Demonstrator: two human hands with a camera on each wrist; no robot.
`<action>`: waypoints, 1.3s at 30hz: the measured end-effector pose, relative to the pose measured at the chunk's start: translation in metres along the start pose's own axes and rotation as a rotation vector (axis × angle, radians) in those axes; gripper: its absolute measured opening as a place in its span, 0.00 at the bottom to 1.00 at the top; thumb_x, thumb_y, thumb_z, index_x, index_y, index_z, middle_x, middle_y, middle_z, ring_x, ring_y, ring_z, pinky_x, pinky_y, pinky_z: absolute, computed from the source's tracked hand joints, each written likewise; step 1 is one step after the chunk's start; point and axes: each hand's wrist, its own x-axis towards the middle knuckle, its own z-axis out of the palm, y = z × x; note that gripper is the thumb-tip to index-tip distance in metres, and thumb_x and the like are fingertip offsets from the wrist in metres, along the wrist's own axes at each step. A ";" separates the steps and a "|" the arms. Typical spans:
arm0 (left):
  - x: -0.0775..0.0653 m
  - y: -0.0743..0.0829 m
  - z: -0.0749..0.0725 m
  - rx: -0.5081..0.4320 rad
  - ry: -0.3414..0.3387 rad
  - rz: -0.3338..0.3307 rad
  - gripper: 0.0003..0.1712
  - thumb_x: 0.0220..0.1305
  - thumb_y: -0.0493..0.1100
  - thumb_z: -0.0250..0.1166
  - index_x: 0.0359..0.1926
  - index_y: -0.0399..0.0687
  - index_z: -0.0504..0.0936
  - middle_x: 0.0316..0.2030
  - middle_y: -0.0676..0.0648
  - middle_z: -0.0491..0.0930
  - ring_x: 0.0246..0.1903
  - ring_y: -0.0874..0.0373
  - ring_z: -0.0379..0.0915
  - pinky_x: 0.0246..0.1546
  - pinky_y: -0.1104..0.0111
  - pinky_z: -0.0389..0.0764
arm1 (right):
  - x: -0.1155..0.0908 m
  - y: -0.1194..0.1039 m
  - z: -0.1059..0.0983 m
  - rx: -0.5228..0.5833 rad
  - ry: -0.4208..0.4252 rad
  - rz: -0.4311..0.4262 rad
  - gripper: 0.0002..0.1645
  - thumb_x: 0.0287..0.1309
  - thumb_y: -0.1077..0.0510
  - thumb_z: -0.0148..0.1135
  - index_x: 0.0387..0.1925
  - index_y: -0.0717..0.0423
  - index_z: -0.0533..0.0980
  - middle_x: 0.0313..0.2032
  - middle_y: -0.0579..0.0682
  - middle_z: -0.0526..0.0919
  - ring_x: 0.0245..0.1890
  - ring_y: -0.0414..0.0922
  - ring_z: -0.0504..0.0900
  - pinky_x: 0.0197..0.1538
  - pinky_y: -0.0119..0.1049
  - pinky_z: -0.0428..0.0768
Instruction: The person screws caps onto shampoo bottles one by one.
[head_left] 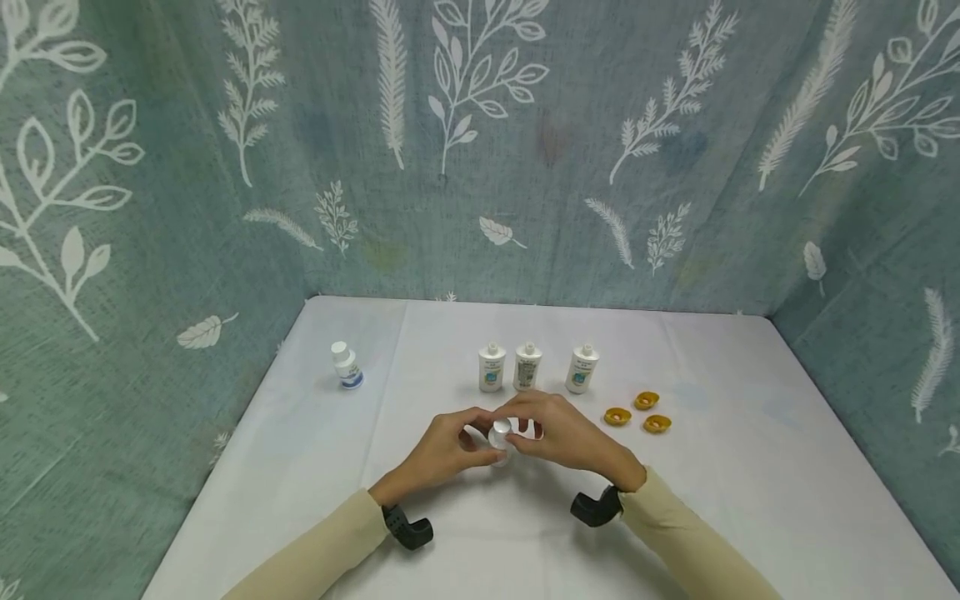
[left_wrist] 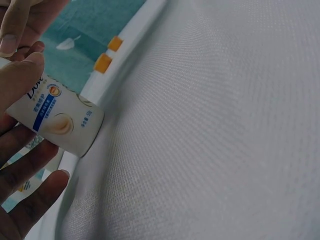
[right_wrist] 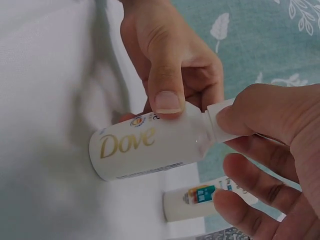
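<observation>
A small white Dove bottle [right_wrist: 130, 145] stands upright on the table near its middle, its base on the white cloth. My left hand [head_left: 450, 443] grips the bottle's body between thumb and fingers; the thumb presses near the shoulder in the right wrist view. From the other side, my right hand [head_left: 558, 429] pinches the white cap [right_wrist: 214, 125] between thumb and index finger, with its other fingers spread loosely. The cap sits on the bottle's neck. In the left wrist view the bottle's back label [left_wrist: 62, 120] shows a blue stripe and a cream swirl.
Behind the hands stand three white labelled bottles [head_left: 491, 371] in a loose row. Three small amber flower-shaped cups [head_left: 617, 416] lie to the right. A white bottle with a blue label [head_left: 347, 367] stands at the left. Patterned green cloth [head_left: 525, 250] surrounds the table's back and sides.
</observation>
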 end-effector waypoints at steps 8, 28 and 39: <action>-0.002 0.002 -0.001 -0.010 -0.019 -0.023 0.25 0.58 0.53 0.79 0.56 0.58 0.83 0.44 0.63 0.85 0.44 0.64 0.81 0.39 0.63 0.85 | -0.002 -0.002 0.000 -0.014 0.016 0.039 0.18 0.64 0.53 0.73 0.54 0.47 0.84 0.46 0.37 0.84 0.34 0.40 0.78 0.33 0.29 0.79; 0.002 0.003 -0.004 -0.013 -0.031 -0.026 0.24 0.59 0.54 0.78 0.55 0.57 0.83 0.45 0.63 0.84 0.45 0.63 0.81 0.40 0.61 0.85 | 0.003 0.002 -0.006 0.041 -0.035 -0.031 0.20 0.66 0.57 0.71 0.58 0.49 0.82 0.52 0.40 0.84 0.35 0.38 0.79 0.32 0.28 0.80; 0.002 0.002 -0.003 -0.024 -0.040 -0.028 0.25 0.59 0.54 0.78 0.56 0.57 0.82 0.45 0.63 0.84 0.46 0.63 0.81 0.41 0.63 0.85 | 0.002 0.001 -0.006 0.005 -0.055 -0.030 0.21 0.66 0.59 0.70 0.59 0.51 0.82 0.50 0.40 0.84 0.32 0.32 0.77 0.33 0.27 0.80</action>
